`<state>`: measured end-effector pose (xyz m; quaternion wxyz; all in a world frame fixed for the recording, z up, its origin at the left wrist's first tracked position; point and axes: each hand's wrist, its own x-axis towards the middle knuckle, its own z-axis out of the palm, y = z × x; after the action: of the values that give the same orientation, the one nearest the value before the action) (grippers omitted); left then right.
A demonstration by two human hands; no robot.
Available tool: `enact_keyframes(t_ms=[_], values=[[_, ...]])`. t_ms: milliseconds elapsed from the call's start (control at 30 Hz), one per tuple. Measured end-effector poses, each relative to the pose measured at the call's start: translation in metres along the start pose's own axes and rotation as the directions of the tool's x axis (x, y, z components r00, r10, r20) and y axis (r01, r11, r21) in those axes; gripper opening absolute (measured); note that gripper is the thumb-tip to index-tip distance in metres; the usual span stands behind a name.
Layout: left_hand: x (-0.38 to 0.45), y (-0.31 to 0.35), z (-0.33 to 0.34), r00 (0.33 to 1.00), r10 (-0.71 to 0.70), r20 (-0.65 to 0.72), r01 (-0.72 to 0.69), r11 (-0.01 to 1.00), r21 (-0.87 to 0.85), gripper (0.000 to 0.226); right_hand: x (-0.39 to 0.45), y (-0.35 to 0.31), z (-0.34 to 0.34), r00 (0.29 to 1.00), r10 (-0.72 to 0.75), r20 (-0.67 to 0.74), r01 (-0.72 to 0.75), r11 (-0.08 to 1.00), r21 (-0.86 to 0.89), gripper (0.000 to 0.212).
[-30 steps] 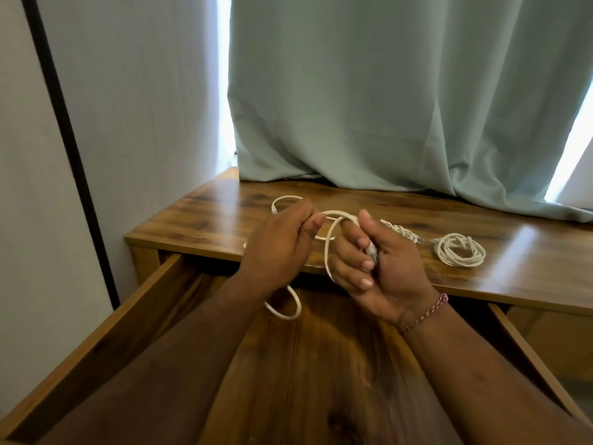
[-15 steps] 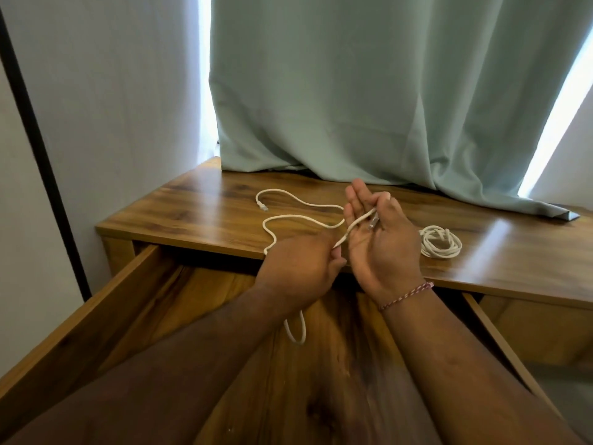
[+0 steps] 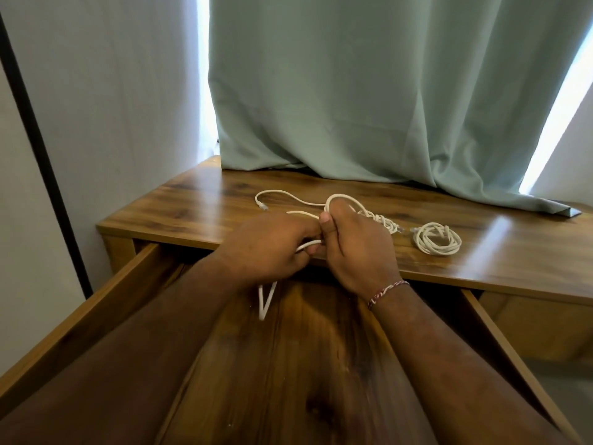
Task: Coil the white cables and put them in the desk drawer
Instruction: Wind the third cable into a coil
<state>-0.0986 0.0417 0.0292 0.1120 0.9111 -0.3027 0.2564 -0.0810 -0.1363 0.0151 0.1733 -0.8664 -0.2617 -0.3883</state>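
Both hands, left point(image 3: 269, 248) and right point(image 3: 356, 248), gripping one white cable point(image 3: 288, 196) above the counter's point(image 3: 199, 213) front edge. Loose tail trailing away leftward (nearer the left hand). Coiled cable point(image 3: 438, 238) lying rightward; drawer point(image 3: 80, 319) open below.

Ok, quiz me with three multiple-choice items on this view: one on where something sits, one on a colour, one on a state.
1. Where does the finished coiled cable lie?
A. inside the drawer
B. on the desk top, beside the right hand
C. on the floor

2. What colour is the curtain?
A. pale green
B. red
C. black

3. What state is the drawer in?
A. shut
B. taken out and laid on the desk
C. pulled open

Answers:
1 B, the coil rests on the wood beside the right hand.
2 A, the cloth is pale green.
3 C, its side walls and floor show below both hands.
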Motion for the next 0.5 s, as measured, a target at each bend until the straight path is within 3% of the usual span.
enact_keyframes(t_ms=[100,167,233,333,500], values=[[-0.003,-0.004,-0.011,0.997,0.049,-0.057,-0.047,0.998,0.041,0.008,0.002,0.0,0.001,0.998,-0.001,0.069,0.002,1.0,-0.016,0.029],[-0.004,-0.007,-0.015,0.995,0.065,-0.078,-0.063,0.998,0.027,0.009,0.004,0.0,-0.002,0.992,0.038,0.118,-0.053,0.99,0.131,0.034],[-0.005,-0.011,-0.017,0.994,0.049,-0.093,-0.049,0.999,0.008,0.012,0.005,0.001,-0.005,0.966,0.068,0.248,-0.159,0.915,0.371,0.038],[-0.005,-0.016,-0.018,0.993,-0.005,-0.118,0.006,1.0,0.013,0.017,0.006,0.002,-0.009,0.889,0.019,0.457,-0.3,0.777,0.553,0.043],[-0.002,-0.02,-0.015,0.982,-0.046,-0.184,0.055,0.997,0.045,0.013,0.007,-0.004,-0.015,0.829,-0.109,0.548,-0.389,0.592,0.706,0.042]])
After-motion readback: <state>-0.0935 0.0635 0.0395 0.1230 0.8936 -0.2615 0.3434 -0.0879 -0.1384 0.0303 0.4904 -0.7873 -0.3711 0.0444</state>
